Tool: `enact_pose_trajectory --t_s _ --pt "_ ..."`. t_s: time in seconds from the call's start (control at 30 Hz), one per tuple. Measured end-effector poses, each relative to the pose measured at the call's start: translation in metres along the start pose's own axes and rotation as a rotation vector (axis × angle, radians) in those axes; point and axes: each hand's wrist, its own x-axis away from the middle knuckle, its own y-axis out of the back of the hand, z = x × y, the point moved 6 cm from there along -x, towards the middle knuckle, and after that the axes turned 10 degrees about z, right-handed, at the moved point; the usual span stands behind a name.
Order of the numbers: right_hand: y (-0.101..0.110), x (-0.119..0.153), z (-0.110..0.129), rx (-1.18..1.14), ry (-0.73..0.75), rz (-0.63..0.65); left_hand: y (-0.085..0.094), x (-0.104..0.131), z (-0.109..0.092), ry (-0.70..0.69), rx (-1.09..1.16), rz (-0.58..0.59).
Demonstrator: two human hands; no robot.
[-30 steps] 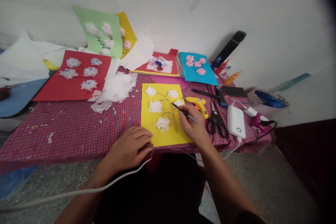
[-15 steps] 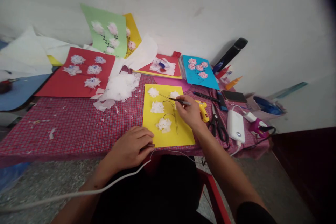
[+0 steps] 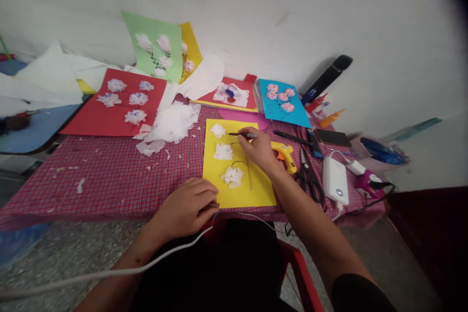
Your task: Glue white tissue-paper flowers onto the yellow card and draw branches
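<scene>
A yellow sheet (image 3: 241, 198) lies at the table's front edge, with white crumpled tissue flowers and thin drawn stems on it. My right hand (image 3: 260, 148) is closed on a dark pen (image 3: 248, 135), its tip near the upper left flower (image 3: 218, 130). Part of the sheet's upper right is hidden under this hand. My left hand (image 3: 190, 203) rests at the sheet's lower left corner, fingers curled around a small brown thing too hidden to name.
White tissue scraps (image 3: 170, 124) lie left of the sheet. To the right are a yellow glue gun (image 3: 288, 155), black scissors (image 3: 310, 183), a white power bank (image 3: 335, 180) and a phone (image 3: 332, 137). Finished flower cards stand behind. A white cable crosses in front.
My right hand has moved the pen leftward over the sheet, from the upper right flower toward the upper left one. The whole view has shifted slightly. My left hand stays at the corner.
</scene>
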Motion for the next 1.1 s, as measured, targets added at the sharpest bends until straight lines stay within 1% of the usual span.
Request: enact_pose_trajectory --t_s 0.23,0.43,0.7,1.1 --pt "-0.003 -0.0016 -0.0051 0.008 -0.024 -0.004 -0.0003 -0.0007 0.0002 0.003 -0.002 0.004" --pt "-0.0021 -0.0027 -0.0025 0.019 -0.017 -0.006 0.0013 -0.0005 -0.0003 0.016 0.01 0.006" --pt "-0.01 -0.0054 -0.0054 0.058 -0.028 0.022 -0.0002 -0.001 -0.0001 0.021 0.006 0.017" --pt "-0.0048 -0.0033 -0.0051 0.066 -0.018 0.006 -0.001 0.0006 0.0003 0.023 0.002 0.02"
